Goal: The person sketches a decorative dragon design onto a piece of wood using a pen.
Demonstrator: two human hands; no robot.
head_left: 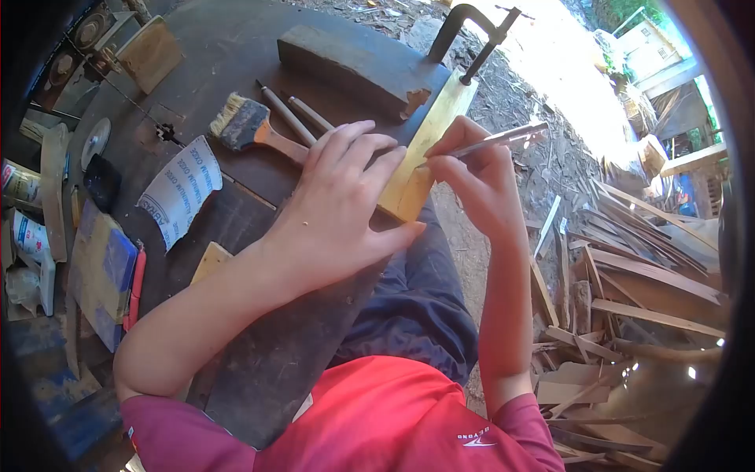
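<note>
My left hand [346, 193] lies over the near part of a pale yellowish wood strip [429, 161], its fingers outstretched and the thumb at the strip's near end. In a pinch grip, my right hand [484, 177] holds a slim, clear-looking pen [503, 138], its fingertips close to the strip's surface. The pen's tip is hidden by the fingers. A C-clamp [481, 43] grips the strip's far end at the table edge. Just beyond my left fingers are a paintbrush [263, 135] with an orange and black handle and two slender tools [287, 112].
A dark rectangular block [346, 69] rests on the dark table [236, 63]. A curled sandpaper piece [185, 193] lies to the left, near a blue-edged board [102, 271] and a red pen-like stick [135, 287]. Wood scraps [637, 307] are piled on the ground at right.
</note>
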